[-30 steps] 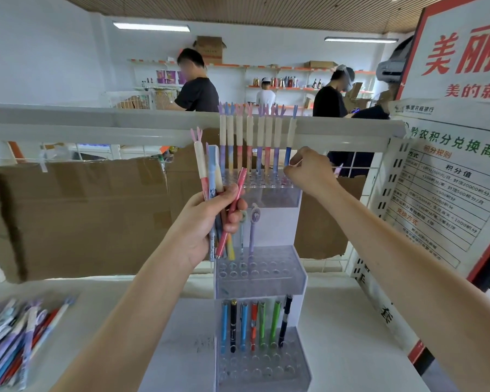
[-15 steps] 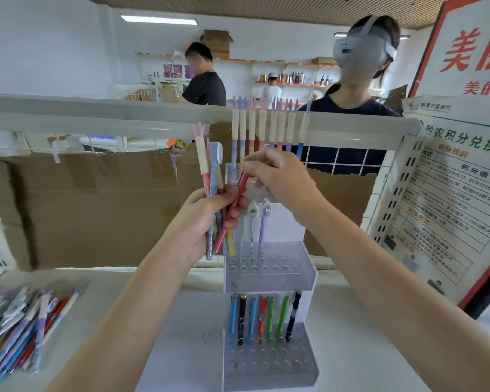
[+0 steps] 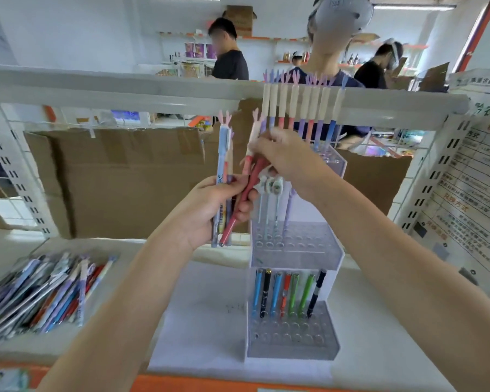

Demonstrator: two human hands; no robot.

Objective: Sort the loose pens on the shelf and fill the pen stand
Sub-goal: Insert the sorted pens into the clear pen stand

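item: clear acrylic three-tier pen stand, centre-right of frame, on white shelf. top tier holds row of cream-capped pastel pens w/ antler-like tops; mid tier has few pens w/ round white toppers at its left end, most holes empty; bottom tier has back row of seven blue, black, red, green & navy pens, front holes empty. like types kept per tier, prob. so stock reads at a glance. left hand, centre frame, fingers curled round upright bunch of mixed pens incl. pale blue barcoded one, acting as supply beside the stand so each pick is short. right hand, just above it, fingertips pinched on cap end of a pink-red antler-top pen that leans out of the bunch; judged: drawing it out for top tier w/ its likes. loose heap of mixed pens lower left of frame, still unsorted. brown cardboard sheet backs the shelf. est. progress: under half.
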